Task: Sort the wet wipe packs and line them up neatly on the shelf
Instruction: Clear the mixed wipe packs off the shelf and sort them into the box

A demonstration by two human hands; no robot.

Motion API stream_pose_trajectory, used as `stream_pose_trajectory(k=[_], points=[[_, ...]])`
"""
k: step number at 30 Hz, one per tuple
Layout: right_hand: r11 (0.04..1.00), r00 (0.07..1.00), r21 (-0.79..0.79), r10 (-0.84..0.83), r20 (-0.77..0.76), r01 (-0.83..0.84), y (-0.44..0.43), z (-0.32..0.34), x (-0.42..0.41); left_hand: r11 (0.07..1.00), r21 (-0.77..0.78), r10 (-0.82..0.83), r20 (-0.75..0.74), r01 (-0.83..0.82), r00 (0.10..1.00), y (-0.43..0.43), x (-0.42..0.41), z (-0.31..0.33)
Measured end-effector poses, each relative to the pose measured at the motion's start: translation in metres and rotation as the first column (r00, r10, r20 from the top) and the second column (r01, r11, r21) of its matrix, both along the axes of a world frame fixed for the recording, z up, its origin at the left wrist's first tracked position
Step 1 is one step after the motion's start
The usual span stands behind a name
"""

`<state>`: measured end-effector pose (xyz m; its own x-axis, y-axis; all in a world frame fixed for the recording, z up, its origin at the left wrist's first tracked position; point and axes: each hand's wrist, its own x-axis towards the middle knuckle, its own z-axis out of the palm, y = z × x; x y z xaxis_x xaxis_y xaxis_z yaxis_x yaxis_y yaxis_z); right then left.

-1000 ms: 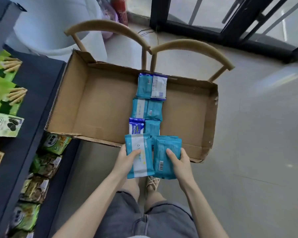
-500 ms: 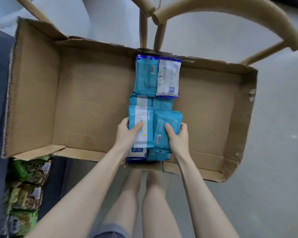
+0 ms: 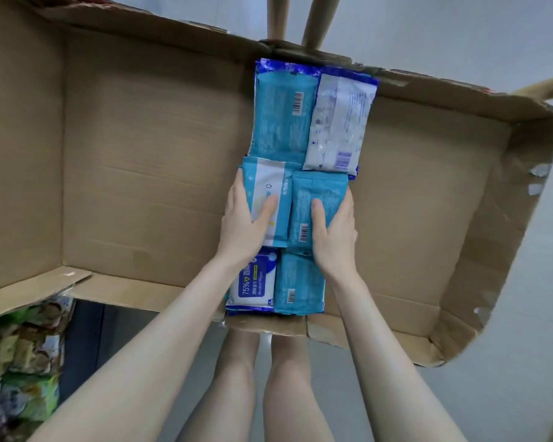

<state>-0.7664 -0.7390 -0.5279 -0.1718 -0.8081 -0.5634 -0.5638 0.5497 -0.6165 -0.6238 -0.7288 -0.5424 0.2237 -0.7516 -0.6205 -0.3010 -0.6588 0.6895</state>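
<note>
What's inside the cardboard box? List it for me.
Six wet wipe packs show in three pairs on the cardboard box floor: a far pair, a middle pair gripped by the left hand and right hand, a near pair. Anything beneath the packs is covered.

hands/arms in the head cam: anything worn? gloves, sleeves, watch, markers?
Two bare human hands. The left hand and right hand show no gloves, rings, watch or wristband. The left forearm and right forearm are uncovered down to the frame's bottom edge; no sleeve is in view. No markers, tags or cables show on either arm.
</note>
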Motion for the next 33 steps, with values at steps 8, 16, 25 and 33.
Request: stream_pose_trajectory(k=[8,16,25,33], points=[[0.980,0.983,0.116,0.170,-0.075,-0.161,-0.014,0.022,-0.015,0.985,0.059,-0.162,0.005,0.161,0.987,-0.012,0.018,0.025],[0.850,0.816,0.055,0.519,-0.255,-0.524,0.001,0.116,-0.014,0.951,0.129,-0.303,0.217,0.281,0.928,0.021,0.022,0.120],[0.639,0.664,-0.185,0.704,-0.251,-0.747,0.074,0.264,0.028,0.988,-0.146,0.011,0.346,0.043,0.938,0.158,0.041,0.278],[0.346,0.450,-0.368,0.858,-0.248,-0.863,0.173,0.330,0.101,0.956,-0.231,0.268,0.438,-0.181,0.858,0.319,0.090,0.347]])
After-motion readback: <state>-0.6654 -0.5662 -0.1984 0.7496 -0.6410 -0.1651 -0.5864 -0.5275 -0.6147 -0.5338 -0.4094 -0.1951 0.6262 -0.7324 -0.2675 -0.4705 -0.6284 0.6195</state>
